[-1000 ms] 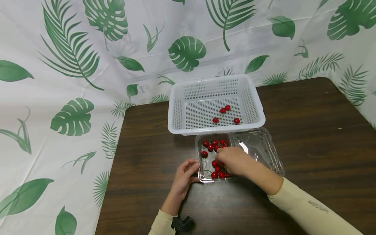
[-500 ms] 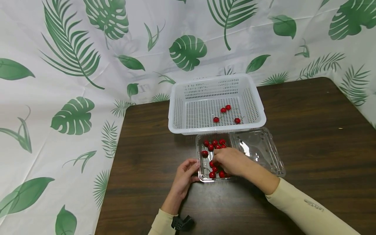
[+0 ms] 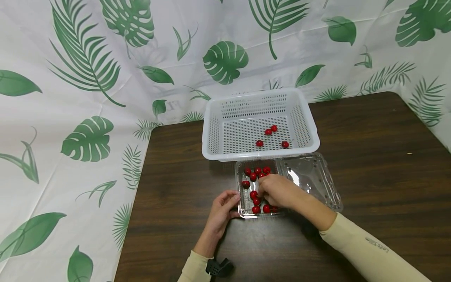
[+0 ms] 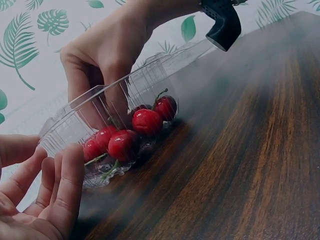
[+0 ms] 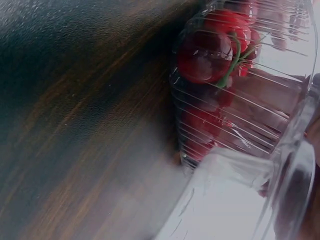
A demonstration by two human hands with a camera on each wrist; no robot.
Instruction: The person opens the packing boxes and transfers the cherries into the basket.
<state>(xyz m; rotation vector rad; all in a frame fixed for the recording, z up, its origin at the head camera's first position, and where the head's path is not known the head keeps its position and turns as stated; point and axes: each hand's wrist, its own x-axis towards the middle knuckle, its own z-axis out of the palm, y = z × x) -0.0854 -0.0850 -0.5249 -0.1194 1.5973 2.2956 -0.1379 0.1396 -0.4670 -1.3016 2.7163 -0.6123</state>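
Note:
A clear plastic clamshell box (image 3: 241, 203) with red cherries (image 3: 256, 210) lies on the table, its lid (image 3: 310, 180) folded out to the right. My left hand (image 3: 220, 213) grips the box's left edge between thumb and fingers; the left wrist view shows the fingertips (image 4: 70, 162) at its corner. My right hand (image 3: 280, 190) reaches down into the box with curled fingers, among the cherries. In the left wrist view its fingertips sit close to a green stem (image 4: 114, 121) behind the clear wall; I cannot tell whether they pinch it.
A white perforated basket (image 3: 208, 137) stands directly behind the box, with several cherries (image 3: 268, 132) on its floor. The dark wooden table (image 3: 169, 188) extends to both sides. A leaf-patterned cloth (image 3: 141, 78) hangs behind it.
My right hand first shifted slightly left among the near cherries, nudging some of them left, then drew slightly back right and up. My left hand stays at the box's edge.

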